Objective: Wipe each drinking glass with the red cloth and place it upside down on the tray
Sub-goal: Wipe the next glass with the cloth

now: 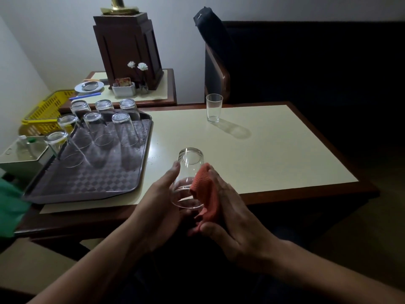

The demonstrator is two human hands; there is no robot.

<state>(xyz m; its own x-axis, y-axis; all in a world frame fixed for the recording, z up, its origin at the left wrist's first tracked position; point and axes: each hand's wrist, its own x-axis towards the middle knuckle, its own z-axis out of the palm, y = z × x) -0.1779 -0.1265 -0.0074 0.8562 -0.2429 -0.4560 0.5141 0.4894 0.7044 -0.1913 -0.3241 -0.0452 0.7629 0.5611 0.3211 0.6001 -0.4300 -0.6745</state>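
Observation:
My left hand (160, 200) grips a clear drinking glass (189, 170), held base-up over the near table edge. My right hand (232, 218) holds the red cloth (205, 189) and presses it against the glass's right side. On the left lies a dark checkered tray (92, 181) with several clear glasses (125, 128) standing upside down along its far half. One more clear glass (213, 110) stands upright at the far side of the cream table (274, 150).
A yellow basket (47, 110) and a pale box with bottles (24, 154) sit left of the tray. Behind is a side table with a dark wooden lamp base (128, 49), flowers, a saucer and a white holder. A dark chair (219, 69) stands beyond the table.

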